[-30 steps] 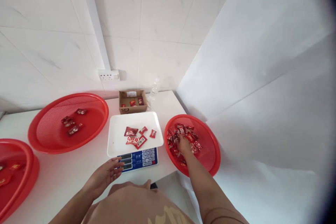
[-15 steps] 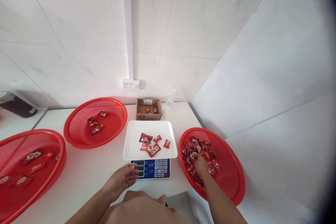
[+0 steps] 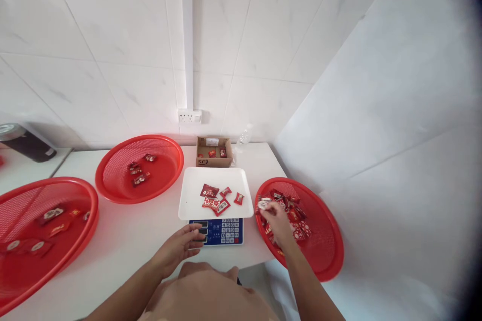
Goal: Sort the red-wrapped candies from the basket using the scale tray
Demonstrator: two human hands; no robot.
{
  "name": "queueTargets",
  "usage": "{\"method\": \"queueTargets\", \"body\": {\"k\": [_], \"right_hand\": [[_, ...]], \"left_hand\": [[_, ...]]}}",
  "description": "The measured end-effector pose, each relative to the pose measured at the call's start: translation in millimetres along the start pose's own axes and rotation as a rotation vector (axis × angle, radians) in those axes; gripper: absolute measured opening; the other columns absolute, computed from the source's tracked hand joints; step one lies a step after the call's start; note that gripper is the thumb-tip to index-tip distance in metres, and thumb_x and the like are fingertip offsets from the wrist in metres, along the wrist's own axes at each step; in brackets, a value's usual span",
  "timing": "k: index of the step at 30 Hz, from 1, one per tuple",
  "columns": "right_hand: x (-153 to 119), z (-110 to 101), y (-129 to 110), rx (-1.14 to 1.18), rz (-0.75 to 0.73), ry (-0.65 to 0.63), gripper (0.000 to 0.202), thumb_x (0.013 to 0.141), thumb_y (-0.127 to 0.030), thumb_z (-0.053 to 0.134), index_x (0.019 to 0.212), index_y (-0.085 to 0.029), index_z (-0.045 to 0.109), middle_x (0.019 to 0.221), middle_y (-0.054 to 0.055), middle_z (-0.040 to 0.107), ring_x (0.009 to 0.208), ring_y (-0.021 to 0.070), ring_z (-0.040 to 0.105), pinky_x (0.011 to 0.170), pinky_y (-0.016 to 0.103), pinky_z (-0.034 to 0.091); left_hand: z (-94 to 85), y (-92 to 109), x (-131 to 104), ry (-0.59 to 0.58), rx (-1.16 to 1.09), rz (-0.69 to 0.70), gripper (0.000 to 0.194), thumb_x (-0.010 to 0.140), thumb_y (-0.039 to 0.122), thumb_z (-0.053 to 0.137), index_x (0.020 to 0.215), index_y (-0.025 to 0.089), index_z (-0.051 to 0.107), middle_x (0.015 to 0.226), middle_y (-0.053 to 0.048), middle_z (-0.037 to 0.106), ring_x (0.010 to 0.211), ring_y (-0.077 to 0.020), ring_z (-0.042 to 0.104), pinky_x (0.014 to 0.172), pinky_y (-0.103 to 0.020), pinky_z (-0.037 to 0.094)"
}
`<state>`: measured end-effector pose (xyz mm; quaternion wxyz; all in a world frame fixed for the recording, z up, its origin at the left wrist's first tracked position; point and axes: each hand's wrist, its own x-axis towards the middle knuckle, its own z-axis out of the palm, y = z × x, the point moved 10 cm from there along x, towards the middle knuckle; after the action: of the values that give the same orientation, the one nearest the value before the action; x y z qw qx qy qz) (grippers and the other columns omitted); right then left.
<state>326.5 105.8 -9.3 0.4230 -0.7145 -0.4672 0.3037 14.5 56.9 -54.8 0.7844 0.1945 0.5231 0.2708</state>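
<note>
My right hand (image 3: 276,218) is over the left side of the right red basket (image 3: 331,256), its fingers pinched on a small wrapped candy (image 3: 264,203) with a whitish print. Below it lies a heap of red candy packets (image 3: 295,213). My left hand (image 3: 178,247) holds nothing; its fingers are loosely apart beside the display of the blue-panelled weighing scale (image 3: 222,233). On the scale's white tray (image 3: 192,188) rest several red packets (image 3: 210,190) of differing sizes.
Behind the tray stands a small cardboard box (image 3: 214,162) with a few packets, beside a clear plastic bottle (image 3: 244,136). Two more red baskets, one farther back (image 3: 113,191) and one nearer (image 3: 88,195), hold packets at left. A dark cylinder (image 3: 30,144) lies far left.
My right hand has risen from the heap and shifted left, with a candy now visible in its fingers. My left hand has moved slightly toward the scale's display. The view has shifted a little.
</note>
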Motion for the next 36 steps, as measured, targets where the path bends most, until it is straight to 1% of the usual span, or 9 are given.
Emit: {"method": "queueTargets", "body": {"k": [4,7,10,14,19,23,28,32,36], "right_hand": [[-63.8,107.0,-60.1,0.131,-0.044,-0.585,0.011,0.068,-0.025,0.06,0.074,-0.022,0.051,0.077,-0.002,0.063,0.074,0.0153,0.059,0.069,0.027,0.046],[-88.3,140.6,-76.7,0.119,-0.088,-0.692,0.011,0.067,-0.02,0.059,0.074,-0.021,0.051,0.081,-0.002,0.064,0.073,0.0143,0.059,0.067,0.026,0.047],[-66.9,135.0,-63.2,0.027,-0.12,-0.613,0.011,0.074,-0.025,0.055,0.085,-0.022,0.056,0.094,0.001,0.065,0.086,0.0175,0.061,0.077,0.031,0.049],[-6.5,98.6,-30.6,-0.421,-0.214,-0.3,0.034,0.081,-0.02,0.045,0.112,-0.015,0.058,0.122,0.013,0.057,0.118,0.0236,0.049,0.101,0.038,0.037],[17.5,116.0,-2.5,-0.774,-0.224,-0.333,0.049,0.082,-0.018,0.047,0.131,-0.013,0.049,0.137,0.015,0.047,0.131,0.0276,0.036,0.11,0.04,0.025],[8.5,139.8,-15.7,-0.761,-0.323,-0.36,0.049,0.084,-0.021,0.046,0.133,-0.012,0.048,0.136,0.015,0.048,0.129,0.0266,0.038,0.108,0.038,0.028],[12.8,149.6,-31.8,-0.702,-0.344,-0.302,0.043,0.085,-0.022,0.045,0.128,-0.017,0.053,0.135,0.013,0.049,0.129,0.0267,0.039,0.107,0.041,0.03],[16.8,164.9,-40.7,-0.636,-0.369,-0.387,0.045,0.085,-0.017,0.042,0.128,-0.025,0.052,0.138,0.006,0.049,0.133,0.0275,0.035,0.107,0.049,0.029],[4.1,151.3,-73.9,-0.428,-0.439,-0.325,0.04,0.085,-0.02,0.044,0.123,-0.022,0.056,0.135,0.009,0.051,0.131,0.0266,0.037,0.107,0.048,0.029]], "left_hand": [[40.9,2.4,1.7,-0.148,0.052,0.011,0.046,0.07,0.039,0.073,0.11,0.021,0.061,0.111,-0.01,0.066,0.094,-0.0209,0.063,0.081,-0.033,0.048],[54.1,7.2,6.2,-0.169,-0.003,0.049,0.037,0.075,0.038,0.069,0.104,0.016,0.062,0.103,-0.012,0.068,0.089,-0.0198,0.065,0.08,-0.032,0.049],[34.9,7.9,10.9,-0.03,-0.107,0.039,0.026,0.082,0.03,0.063,0.102,0.015,0.059,0.096,-0.011,0.068,0.081,-0.0176,0.067,0.076,-0.03,0.052],[1.3,4.2,7.8,0.127,-0.191,0.01,0.015,0.085,0.018,0.056,0.1,0.015,0.053,0.09,-0.01,0.068,0.075,-0.0164,0.068,0.07,-0.028,0.055],[-13.4,1.1,-0.4,0.168,-0.2,-0.006,0.015,0.08,0.007,0.056,0.09,0.016,0.05,0.09,-0.009,0.068,0.074,-0.0168,0.069,0.067,-0.028,0.056],[-13.7,3.2,-2.3,0.159,-0.192,0.001,0.013,0.08,0.008,0.055,0.088,0.016,0.051,0.09,-0.01,0.069,0.073,-0.0162,0.069,0.067,-0.027,0.055],[-11.2,3.2,0.8,0.123,-0.198,0.001,0.015,0.076,0.009,0.06,0.086,0.017,0.051,0.086,-0.008,0.068,0.072,-0.0172,0.069,0.067,-0.027,0.054],[-5.7,7.4,2.2,0.066,-0.188,0.033,0.022,0.072,0.01,0.065,0.088,0.018,0.053,0.087,-0.006,0.067,0.077,-0.0164,0.068,0.074,-0.027,0.052],[4.5,15.6,-1.5,-0.027,-0.093,0.071,0.036,0.069,0.019,0.072,0.1,0.018,0.055,0.095,-0.006,0.066,0.085,-0.0155,0.065,0.08,-0.027,0.048]]}}
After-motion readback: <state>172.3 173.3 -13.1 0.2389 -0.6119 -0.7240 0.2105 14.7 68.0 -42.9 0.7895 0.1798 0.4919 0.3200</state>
